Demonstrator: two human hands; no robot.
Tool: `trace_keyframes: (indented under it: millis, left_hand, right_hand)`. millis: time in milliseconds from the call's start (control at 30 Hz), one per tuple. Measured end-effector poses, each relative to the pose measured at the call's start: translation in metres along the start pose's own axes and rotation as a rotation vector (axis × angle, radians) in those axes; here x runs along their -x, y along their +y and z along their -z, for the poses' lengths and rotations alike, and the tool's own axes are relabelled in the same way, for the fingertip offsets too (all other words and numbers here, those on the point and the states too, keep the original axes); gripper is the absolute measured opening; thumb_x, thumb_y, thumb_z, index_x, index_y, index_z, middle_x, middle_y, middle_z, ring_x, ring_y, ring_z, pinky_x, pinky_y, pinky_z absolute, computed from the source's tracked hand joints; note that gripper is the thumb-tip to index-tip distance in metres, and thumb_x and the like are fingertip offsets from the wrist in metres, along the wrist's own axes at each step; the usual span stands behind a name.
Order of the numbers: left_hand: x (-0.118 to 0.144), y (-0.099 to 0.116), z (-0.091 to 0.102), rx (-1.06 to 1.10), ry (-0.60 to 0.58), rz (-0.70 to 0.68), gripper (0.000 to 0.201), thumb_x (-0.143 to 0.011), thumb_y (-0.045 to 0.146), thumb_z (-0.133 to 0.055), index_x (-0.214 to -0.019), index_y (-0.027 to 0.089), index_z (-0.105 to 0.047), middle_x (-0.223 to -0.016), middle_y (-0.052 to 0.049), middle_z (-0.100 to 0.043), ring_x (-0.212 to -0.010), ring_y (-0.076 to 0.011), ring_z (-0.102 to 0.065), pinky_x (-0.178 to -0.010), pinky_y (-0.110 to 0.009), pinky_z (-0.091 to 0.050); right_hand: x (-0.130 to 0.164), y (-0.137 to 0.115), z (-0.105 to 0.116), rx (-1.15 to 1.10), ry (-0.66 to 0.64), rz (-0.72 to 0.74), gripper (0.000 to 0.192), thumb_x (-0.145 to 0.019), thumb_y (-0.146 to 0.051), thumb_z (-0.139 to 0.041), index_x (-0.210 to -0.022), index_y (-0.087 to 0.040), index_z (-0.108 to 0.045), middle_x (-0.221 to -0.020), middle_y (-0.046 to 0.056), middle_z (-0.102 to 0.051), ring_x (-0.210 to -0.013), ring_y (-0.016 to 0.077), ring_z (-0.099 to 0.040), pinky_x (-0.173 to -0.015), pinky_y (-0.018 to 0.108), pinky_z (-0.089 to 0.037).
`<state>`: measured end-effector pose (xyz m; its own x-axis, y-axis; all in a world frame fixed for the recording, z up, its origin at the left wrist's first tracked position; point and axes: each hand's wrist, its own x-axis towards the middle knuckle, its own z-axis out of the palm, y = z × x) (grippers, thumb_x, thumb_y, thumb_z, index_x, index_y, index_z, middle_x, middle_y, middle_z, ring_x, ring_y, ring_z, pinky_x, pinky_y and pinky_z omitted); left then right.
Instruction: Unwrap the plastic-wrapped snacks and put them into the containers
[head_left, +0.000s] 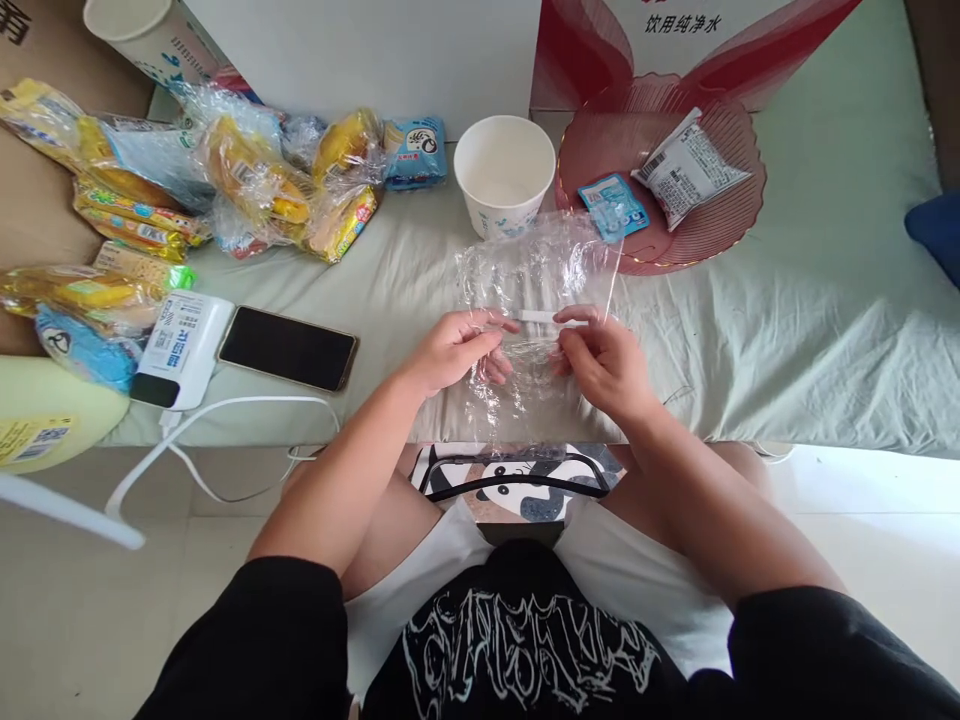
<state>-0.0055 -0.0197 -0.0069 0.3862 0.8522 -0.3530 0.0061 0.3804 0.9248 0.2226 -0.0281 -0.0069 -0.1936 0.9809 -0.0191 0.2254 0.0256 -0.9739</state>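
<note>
Cloth (840,340), pale green and rumpled, spreads right across the scene; behind it stands the big white box (390,55), its right side showing a panel of red; over to the left, a heap of wrapped snacks (255,185), all yellow and blue and crinkling with reflections; and on the right sits the pink bowl (592,140), ribbed, see-through and gold at the rim!

Centre stage, the clear plastic film (532,270), creased and shiny (whether sheet or bag, I cannot tell); it hangs between the two hands just above the cloth's near part, its upper edge overlapping the cup and bowl from this view; the right hand (606,362) has it pinched between thumb and curled fingers; the left hand (456,350) grasps the opposite side, thumb and fingertips turned inward.

Beyond the film, the white paper cup (491,212) stands upright beside the bowl; left of the hands lies a dark-screened phone (289,347), with a white device (184,345) just beside it; inside the bowl, a silvery packet (686,168) and a smaller blue packet (616,203); and smallest of all, a white strip (538,317) showing between the fingertips!
</note>
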Motion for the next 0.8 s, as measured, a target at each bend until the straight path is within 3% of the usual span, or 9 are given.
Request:
trace_keyframes:
  millis: [133, 267, 367, 533, 600, 700, 800]
  left_hand:
    - [0.001, 0.005, 0.001, 0.111, 0.010, -0.094, 0.036, -0.081, 0.041, -0.081, -0.108, 0.023, -0.067, -0.061, 0.002, -0.072, -0.050, -0.0173, -0.069, -0.049, -0.027, -0.054]
    - [0.001, 0.006, 0.004, 0.196, 0.009, -0.145, 0.031, -0.070, 0.043, -0.088, -0.075, 0.020, -0.067, -0.065, -0.001, -0.073, -0.053, -0.0155, -0.068, -0.053, -0.028, -0.055]
    - [-0.002, 0.007, 0.008, 0.214, 0.029, -0.132, 0.034, -0.061, 0.044, -0.090, -0.063, 0.018, -0.067, -0.066, -0.003, -0.072, -0.054, -0.0159, -0.066, -0.053, -0.030, -0.055]
    - [-0.005, 0.009, 0.011, 0.167, 0.187, -0.210, 0.041, -0.076, 0.054, -0.072, -0.059, 0.018, -0.068, -0.069, -0.007, -0.070, -0.063, -0.0177, -0.065, -0.057, -0.031, -0.053]
    - [-0.006, 0.009, 0.012, 0.101, 0.269, -0.244, 0.040, -0.076, 0.053, -0.075, -0.060, 0.018, -0.068, -0.068, -0.006, -0.068, -0.064, -0.0162, -0.064, -0.060, -0.029, -0.052]
    - [-0.006, 0.007, 0.014, 0.035, 0.310, -0.281, 0.031, -0.065, 0.041, -0.088, -0.064, 0.018, -0.066, -0.069, -0.002, -0.067, -0.064, -0.0129, -0.062, -0.060, -0.026, -0.050]
    - [-0.007, 0.005, 0.018, 0.066, 0.299, -0.289, 0.036, -0.059, 0.035, -0.094, -0.076, 0.020, -0.066, -0.078, -0.001, -0.070, -0.064, -0.0126, -0.065, -0.057, -0.024, -0.050]
  right_hand:
    - [0.001, -0.001, 0.001, 0.021, 0.038, 0.208, 0.022, -0.100, -0.040, -0.061, -0.091, -0.023, -0.073, -0.120, 0.008, -0.071, -0.053, 0.0058, -0.060, -0.052, 0.029, -0.053]
    - [0.001, 0.000, -0.001, 0.005, 0.105, 0.261, 0.031, -0.099, -0.042, -0.060, -0.079, -0.024, -0.074, -0.115, 0.009, -0.067, -0.060, 0.0089, -0.058, -0.050, 0.030, -0.052]
    - [0.001, 0.002, 0.002, -0.008, 0.156, 0.314, 0.032, -0.097, -0.040, -0.061, -0.072, -0.026, -0.073, -0.113, 0.008, -0.065, -0.080, 0.0166, -0.065, -0.059, 0.033, -0.055]
    - [-0.001, 0.004, 0.011, 0.025, 0.087, 0.296, 0.031, -0.093, -0.040, -0.064, -0.066, -0.025, -0.071, -0.113, 0.009, -0.066, -0.110, 0.0252, -0.067, -0.090, 0.044, -0.059]
    - [-0.003, 0.007, 0.011, 0.012, 0.095, 0.224, 0.028, -0.094, -0.038, -0.058, -0.074, -0.024, -0.071, -0.118, 0.009, -0.066, -0.117, 0.0265, -0.066, -0.089, 0.043, -0.059]
    - [-0.007, 0.013, 0.008, -0.103, 0.131, 0.092, 0.027, -0.099, -0.043, -0.049, -0.109, -0.028, -0.069, -0.133, 0.009, -0.062, -0.109, 0.0233, -0.070, -0.077, 0.036, -0.060]
    - [-0.008, 0.018, 0.004, -0.187, 0.093, 0.034, 0.052, -0.094, -0.052, -0.063, -0.141, -0.035, -0.048, -0.124, 0.007, -0.066, -0.085, 0.0176, -0.071, -0.069, 0.032, -0.059]
